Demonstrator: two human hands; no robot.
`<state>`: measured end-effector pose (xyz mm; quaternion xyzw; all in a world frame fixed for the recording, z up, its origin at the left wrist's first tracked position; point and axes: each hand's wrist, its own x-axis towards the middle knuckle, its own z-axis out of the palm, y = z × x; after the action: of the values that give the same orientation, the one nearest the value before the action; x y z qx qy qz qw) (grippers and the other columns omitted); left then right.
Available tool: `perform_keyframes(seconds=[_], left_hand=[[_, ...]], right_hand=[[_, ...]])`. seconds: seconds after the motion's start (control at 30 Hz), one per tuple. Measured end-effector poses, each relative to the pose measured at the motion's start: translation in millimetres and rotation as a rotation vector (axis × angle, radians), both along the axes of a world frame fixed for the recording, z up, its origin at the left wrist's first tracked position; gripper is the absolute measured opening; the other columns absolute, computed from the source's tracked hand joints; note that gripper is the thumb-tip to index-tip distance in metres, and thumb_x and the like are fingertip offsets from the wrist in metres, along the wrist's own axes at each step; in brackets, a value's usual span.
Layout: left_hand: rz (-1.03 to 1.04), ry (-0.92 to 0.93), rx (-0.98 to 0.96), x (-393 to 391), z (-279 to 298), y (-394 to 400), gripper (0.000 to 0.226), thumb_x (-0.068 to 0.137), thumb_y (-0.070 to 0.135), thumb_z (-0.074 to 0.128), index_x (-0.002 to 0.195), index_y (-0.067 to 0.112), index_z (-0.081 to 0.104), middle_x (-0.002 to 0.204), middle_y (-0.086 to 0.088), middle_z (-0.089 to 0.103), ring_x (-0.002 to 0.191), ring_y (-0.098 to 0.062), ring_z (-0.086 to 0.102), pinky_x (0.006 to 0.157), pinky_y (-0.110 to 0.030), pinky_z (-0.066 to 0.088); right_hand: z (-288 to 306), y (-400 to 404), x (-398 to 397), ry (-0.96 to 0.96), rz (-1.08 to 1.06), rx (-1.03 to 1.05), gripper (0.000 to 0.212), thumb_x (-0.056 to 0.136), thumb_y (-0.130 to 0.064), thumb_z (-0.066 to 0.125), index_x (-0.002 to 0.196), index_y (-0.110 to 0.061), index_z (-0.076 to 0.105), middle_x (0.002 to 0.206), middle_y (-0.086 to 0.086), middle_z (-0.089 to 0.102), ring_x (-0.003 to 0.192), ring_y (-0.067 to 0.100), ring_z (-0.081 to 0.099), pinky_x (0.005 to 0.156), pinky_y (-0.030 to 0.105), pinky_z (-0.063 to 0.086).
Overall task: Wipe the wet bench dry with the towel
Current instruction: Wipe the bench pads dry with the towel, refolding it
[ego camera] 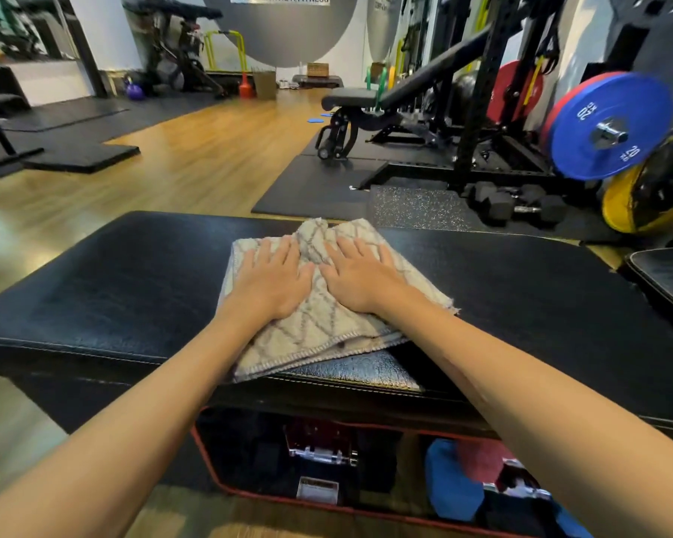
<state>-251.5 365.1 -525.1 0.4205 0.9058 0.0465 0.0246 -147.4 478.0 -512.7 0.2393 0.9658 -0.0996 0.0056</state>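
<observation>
A black padded bench (133,281) runs across the view in front of me. On its middle lies a folded beige towel (319,332) with a grey diamond pattern, its far edge bunched up. My left hand (271,279) presses flat on the towel's left half. My right hand (360,277) presses flat on its right half, thumbs almost touching. All fingers are spread, palms down. A shiny patch of the bench surface shows just in front of the towel near the front edge.
Under the bench sits an open bag (366,467) with red trim and several items. A second pad (669,277) lies at the right. Beyond are an incline bench (385,99), dumbbells (517,205), a blue weight plate (610,126) and wooden floor (210,157).
</observation>
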Motion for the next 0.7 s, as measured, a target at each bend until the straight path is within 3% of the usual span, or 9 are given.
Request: perform_keyframes(seconds=[0.2,0.27,0.37,0.5,0.57,0.7], left_hand=[[-0.087,-0.044,0.058,47,2,-26,0.063,0.101,0.047,0.011,0.156,0.018,-0.003,0.163,0.003,-0.009,0.150,-0.021,-0.011,0.121,-0.041,-0.006],[-0.102,-0.051,0.062,66,3,-35,0.072,0.093,0.056,0.000,0.156,0.020,-0.005,0.163,0.005,-0.011,0.149,-0.019,-0.013,0.121,-0.039,-0.007],[-0.138,-0.005,0.068,95,3,-43,0.092,0.071,0.058,-0.021,0.154,0.021,-0.011,0.162,0.004,-0.016,0.148,-0.019,-0.017,0.121,-0.039,-0.009],[-0.147,0.016,0.044,100,3,-36,0.093,0.068,0.056,-0.025,0.153,0.020,-0.015,0.161,0.003,-0.019,0.148,-0.021,-0.019,0.120,-0.040,-0.010],[-0.159,0.026,0.030,91,5,-23,0.092,0.072,0.057,-0.022,0.155,0.019,-0.010,0.162,0.003,-0.016,0.149,-0.022,-0.016,0.120,-0.040,-0.009],[-0.160,0.021,-0.009,66,4,20,0.065,0.100,0.046,0.005,0.155,0.014,-0.005,0.163,0.000,-0.010,0.150,-0.025,-0.010,0.121,-0.044,-0.004]], right_hand=[[2,-24,67,-0.007,0.059,-0.008,0.058,0.105,-0.045,0.013,0.159,-0.026,0.000,0.167,-0.006,-0.009,0.153,0.017,-0.009,0.122,0.046,-0.007],[2,-31,87,-0.004,0.062,0.000,0.059,0.104,-0.047,0.012,0.158,-0.028,-0.002,0.166,-0.008,-0.012,0.152,0.014,-0.011,0.122,0.044,-0.009],[1,-36,117,0.005,0.050,0.019,0.074,0.089,-0.062,-0.003,0.157,-0.034,-0.008,0.164,-0.016,-0.016,0.151,0.009,-0.016,0.122,0.039,-0.011],[3,-25,123,-0.014,0.053,-0.009,0.084,0.075,-0.067,-0.011,0.155,-0.041,-0.010,0.161,-0.022,-0.020,0.149,0.005,-0.018,0.121,0.036,-0.012],[5,-10,110,-0.033,0.047,-0.004,0.074,0.087,-0.065,-0.001,0.156,-0.039,-0.007,0.163,-0.021,-0.015,0.150,0.006,-0.015,0.122,0.040,-0.009],[2,28,78,-0.036,0.019,-0.002,0.060,0.103,-0.049,0.015,0.158,-0.033,-0.003,0.165,-0.017,-0.010,0.152,0.009,-0.010,0.123,0.045,-0.007]])
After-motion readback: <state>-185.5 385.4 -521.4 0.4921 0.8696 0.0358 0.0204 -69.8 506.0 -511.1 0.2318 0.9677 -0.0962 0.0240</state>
